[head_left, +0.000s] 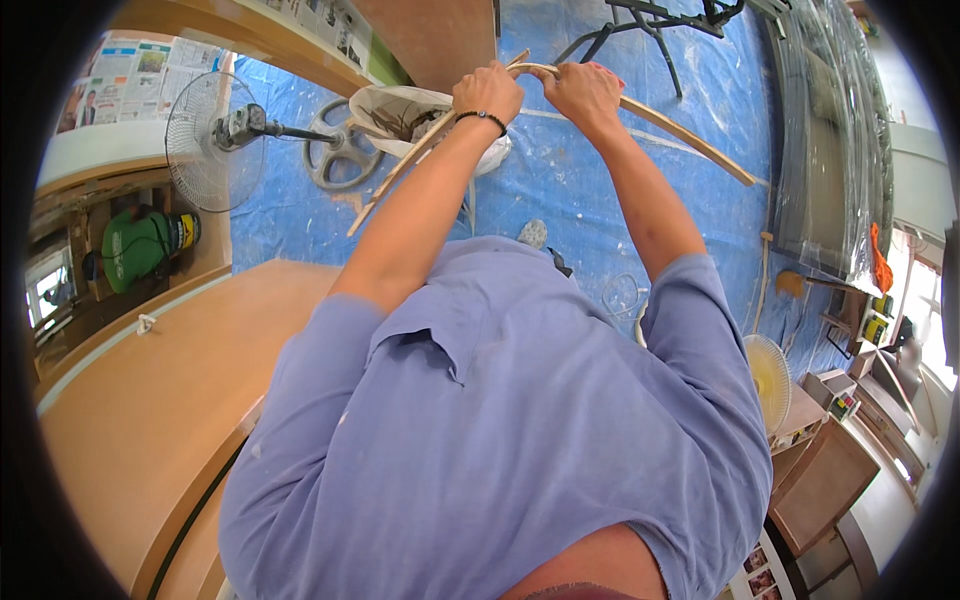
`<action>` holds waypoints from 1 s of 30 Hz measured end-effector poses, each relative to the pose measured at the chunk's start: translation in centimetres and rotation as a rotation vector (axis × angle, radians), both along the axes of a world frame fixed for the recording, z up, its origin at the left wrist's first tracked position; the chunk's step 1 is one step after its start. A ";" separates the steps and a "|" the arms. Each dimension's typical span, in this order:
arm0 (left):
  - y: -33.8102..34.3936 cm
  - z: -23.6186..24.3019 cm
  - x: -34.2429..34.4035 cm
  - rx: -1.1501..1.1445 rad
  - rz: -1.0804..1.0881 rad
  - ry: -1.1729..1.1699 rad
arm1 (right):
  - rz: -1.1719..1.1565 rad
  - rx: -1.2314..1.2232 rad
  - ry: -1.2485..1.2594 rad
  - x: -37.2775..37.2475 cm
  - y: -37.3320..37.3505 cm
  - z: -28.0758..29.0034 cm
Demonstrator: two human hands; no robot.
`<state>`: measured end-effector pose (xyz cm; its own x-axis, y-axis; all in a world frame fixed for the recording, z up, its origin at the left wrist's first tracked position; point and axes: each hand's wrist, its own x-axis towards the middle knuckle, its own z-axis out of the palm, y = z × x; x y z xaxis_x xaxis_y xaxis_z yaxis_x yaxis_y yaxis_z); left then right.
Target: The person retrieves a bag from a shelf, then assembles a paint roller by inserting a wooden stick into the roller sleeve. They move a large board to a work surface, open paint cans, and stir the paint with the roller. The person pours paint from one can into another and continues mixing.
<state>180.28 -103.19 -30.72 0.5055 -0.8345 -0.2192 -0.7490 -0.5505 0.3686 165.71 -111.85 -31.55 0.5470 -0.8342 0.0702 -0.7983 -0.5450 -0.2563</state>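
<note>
Out in front of me, both my hands grip a thin wooden strip (690, 134). It bends in an arch between them, with a splintered-looking tip above my left hand. My left hand (488, 96), with a dark beaded bracelet at the wrist, is closed around one part. From it, lengths of wood slant down to the left; whether these are one piece or two I cannot tell. My right hand (585, 94) is closed on the other part, which runs out to the lower right. Something pink shows beside the right hand. A white bag (492, 157) with scraps inside stands below my left hand.
Blue sheeting (640, 180) covers the floor. A standing fan (240, 128) with a round grey base is at the left. Dark metal legs (660, 55) stand far ahead. A plastic-wrapped piece of furniture (825, 150) lines the right. A wooden panel (180, 370) lies near left.
</note>
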 end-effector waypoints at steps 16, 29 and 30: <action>-4.7 -1.4 0.9 0.024 -0.213 0.216 | -0.170 0.152 -0.023 -4.0 -0.7 0.7; 8.3 4.2 11.5 -0.335 0.069 1.031 | -0.064 0.098 -0.323 -4.1 -1.0 1.3; 9.5 4.3 12.5 -0.399 0.098 1.018 | -0.033 0.115 -0.338 -2.3 -0.8 1.2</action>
